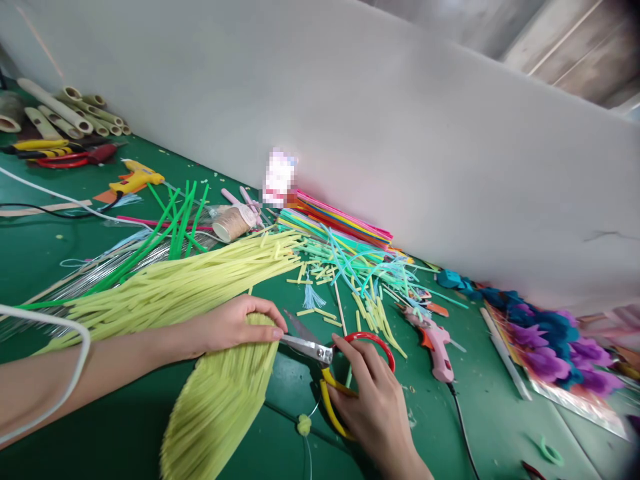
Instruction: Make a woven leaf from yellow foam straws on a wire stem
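My left hand is closed on the top end of a leaf-shaped piece of yellow-green pipe cleaners, which hangs down toward the bottom edge. A pair of scissors with one red and one yellow handle is in my right hand, fingers through the loops. Its blades are apart and point left, the lower one reaching my left fingertips at the edge of the piece. Behind my left forearm lies a long bundle of yellow-green pipe cleaners. A small yellow-green ball sits on a thin wire below the scissors.
On the green table are a pink glue gun, a yellow glue gun, a twine spool and cut yellow stem pieces. Bamboo tubes lie far left, purple flowers right. A white cable crosses my left forearm.
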A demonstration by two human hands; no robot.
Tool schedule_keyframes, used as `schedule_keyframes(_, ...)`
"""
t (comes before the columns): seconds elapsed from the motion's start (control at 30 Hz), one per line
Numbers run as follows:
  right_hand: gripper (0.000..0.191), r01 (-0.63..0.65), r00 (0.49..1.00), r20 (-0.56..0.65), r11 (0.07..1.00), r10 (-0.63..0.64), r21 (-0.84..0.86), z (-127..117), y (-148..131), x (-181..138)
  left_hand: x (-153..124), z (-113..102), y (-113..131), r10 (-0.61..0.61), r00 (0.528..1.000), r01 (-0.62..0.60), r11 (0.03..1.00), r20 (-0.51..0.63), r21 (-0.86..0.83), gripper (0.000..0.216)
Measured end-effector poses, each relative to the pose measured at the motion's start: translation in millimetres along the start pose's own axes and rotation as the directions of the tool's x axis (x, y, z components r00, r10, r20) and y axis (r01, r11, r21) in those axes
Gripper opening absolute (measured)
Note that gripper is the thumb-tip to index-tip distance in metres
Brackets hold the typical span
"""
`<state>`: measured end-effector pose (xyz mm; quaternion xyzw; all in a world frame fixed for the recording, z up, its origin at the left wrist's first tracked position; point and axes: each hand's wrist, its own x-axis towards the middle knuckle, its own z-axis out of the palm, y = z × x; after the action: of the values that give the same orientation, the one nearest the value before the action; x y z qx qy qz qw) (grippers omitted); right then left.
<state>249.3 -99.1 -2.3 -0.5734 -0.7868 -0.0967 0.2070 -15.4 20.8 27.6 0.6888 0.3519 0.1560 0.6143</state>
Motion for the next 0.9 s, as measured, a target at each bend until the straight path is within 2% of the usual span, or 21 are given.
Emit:
schedule_keyframes(0.2, 0.055, 0.04, 0.999, -0.02, 0.999, -0.04, -0.014, 3.4, -0.8, -0.4, 0.7, 0.0, -5.6, -0.074, 0.997, 0.073, 0.997, -0.03, -0.03, 0.034)
schedule_keyframes(0.47, 0.056, -0.005, 1.0, 0.011, 1.0, 0.004, 0.017, 4.1, 0.7, 0.9, -0.1, -0.4, -5.4, 0.002, 1.0, -0.003, 1.0, -0.016, -0.016, 0.033)
schedule_keyframes(0.57, 0.055, -0.007, 1.0, -0.002, 1.0, 0.007, -0.007, 2.3, 0.2, 3.1, -0.5, -1.1, -6.2, -0.023, 1.0, 0.023, 1.0, -0.018, -0.004, 0.035)
schedule_keyframes(0.77, 0.043, -0.126, 0.988, -0.098, 0.989, 0.118, -0.078, 7.9, 2.4, 3.9, -0.4, -1.7, -7.8, -0.107, 0.993, 0.105, 0.994, -0.047, -0.035, 0.039)
schedule_keyframes(0.9, 0.037, -0.047, 0.996, -0.076, 0.991, 0.037, -0.125, 9.9, 6.8, 3.7, -0.7, -2.7, -6.8, -0.132, 0.99, 0.13, 0.991, -0.054, -0.044, 0.038)
